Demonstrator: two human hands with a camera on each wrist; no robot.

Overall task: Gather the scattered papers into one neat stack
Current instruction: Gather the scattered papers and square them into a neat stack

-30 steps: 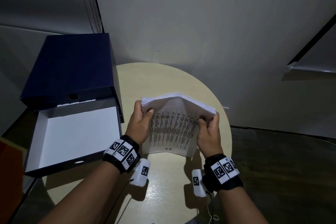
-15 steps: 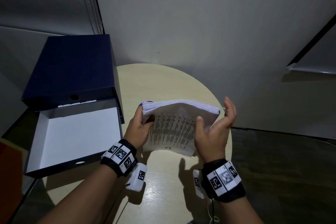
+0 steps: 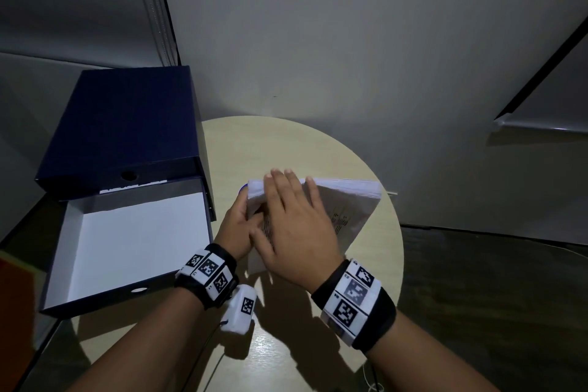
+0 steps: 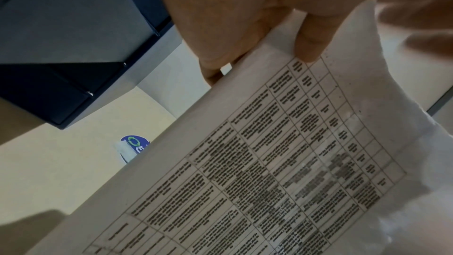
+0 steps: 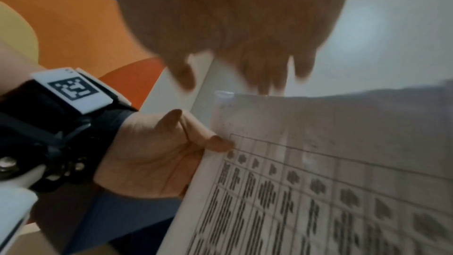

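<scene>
Head view: I hold the stack of papers (image 3: 345,200) on edge over the round counter (image 3: 286,143), its lower edge down near the counter top and its upper edge tilted away from me. My left hand (image 3: 237,229) grips the stack's left edge, thumb pressed on the printed front sheet, the other fingers hidden behind the stack. My right hand (image 3: 294,226) lies flat against the front sheet, fingers straight and close together, their tips reaching the stack's upper edge; the thumb is spread toward my left hand.

Left wrist view: the thumb (image 4: 311,46) of my left hand rests on the front sheet, which carries a printed table; the sheet edges at the stack's side show as a pale, blurred band. Past the stack's edge, part of a blue round sticker (image 4: 133,143) lies on the counter.

Right wrist view: my right hand is blurred; its fingers (image 5: 264,71) point past the upper left corner of the front sheet. The thumb of my left hand presses near that corner.

Surroundings: a dark blue box (image 3: 124,124) stands at the counter's left edge, just beside the stack. Its white-lined tray (image 3: 133,242) lies open in front of it. Both wrists wear black bands with square coded markers.
</scene>
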